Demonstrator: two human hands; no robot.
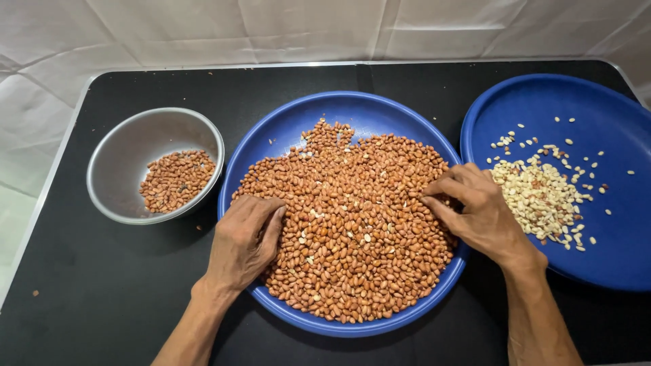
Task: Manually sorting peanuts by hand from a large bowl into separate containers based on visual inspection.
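A blue round plate (352, 108) in the middle of the table carries a wide heap of red-skinned peanuts (352, 224), with a few pale skinless ones mixed in. My left hand (243, 240) lies palm down on the heap's left edge, fingers curled together among the nuts. My right hand (475, 207) rests on the heap's right edge with fingertips pinched together at the peanuts; whether a nut sits between them is hidden. A second blue plate (610, 122) at the right holds a small pile of pale skinless peanuts (539, 196).
A grey metal bowl (146, 135) with a small heap of red-skinned peanuts (176, 179) stands at the left. Everything rests on a black table (88, 285) with a pale rim. White cloth (271, 30) hangs behind it. A few crumbs lie on the table.
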